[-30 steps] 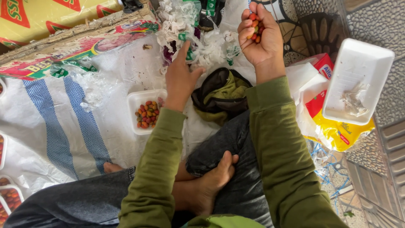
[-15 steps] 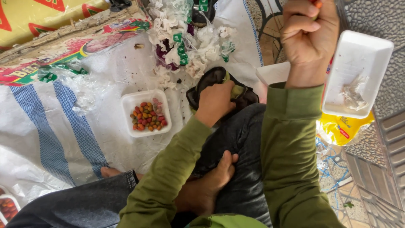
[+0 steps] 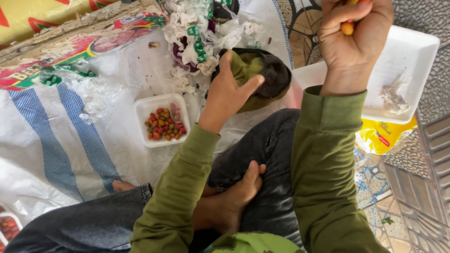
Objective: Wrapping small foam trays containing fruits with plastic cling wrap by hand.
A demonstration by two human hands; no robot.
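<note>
Small orange and red fruits (image 3: 347, 27) sit gripped in your closed right hand (image 3: 354, 37), raised over the large white foam tray (image 3: 412, 56), while your open left hand (image 3: 229, 93) rests on the olive-and-black cloth bag (image 3: 267, 75). This looks like sorting into the small white tray (image 3: 163, 119); the next move calls for a steady release. A yellow packet (image 3: 386, 138) lies under the large tray, and a red-and-green printed sack (image 3: 61, 51) lies at upper left.

Your arms are covered in long olive-green sleeves of a soft knit, each ending in a ribbed cuff at the wrist. Your left hand (image 3: 228, 96) and right hand (image 3: 354, 35) are bare, without rings, watch or gloves. You wear dark charcoal denim trousers with a stitched hem, a brighter green garment at the waist, and no shoes.
</note>
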